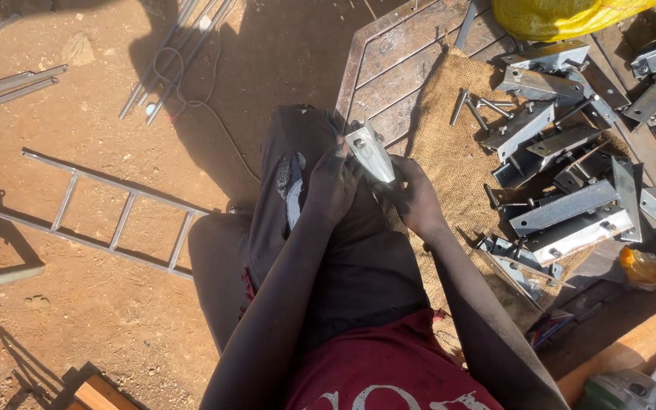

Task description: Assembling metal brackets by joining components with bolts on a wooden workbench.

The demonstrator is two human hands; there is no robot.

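I hold a shiny metal bracket (370, 152) with bolts on it over my lap, between both hands. My left hand (332, 182) grips its left side, fingers curled around the edge. My right hand (413, 193) holds its lower right end. The bracket tilts up and away from me, catching the sun. My legs in dark trousers (305, 243) are under it.
A pile of similar metal brackets (563, 159) and loose bolts (476, 106) lies on burlap cloth (449, 152) to my right. A metal panel (396, 53) sits ahead, a yellow sack (556, 15) beyond. A ladder-like metal frame (115, 220) and rods (176, 53) lie on dirt to the left.
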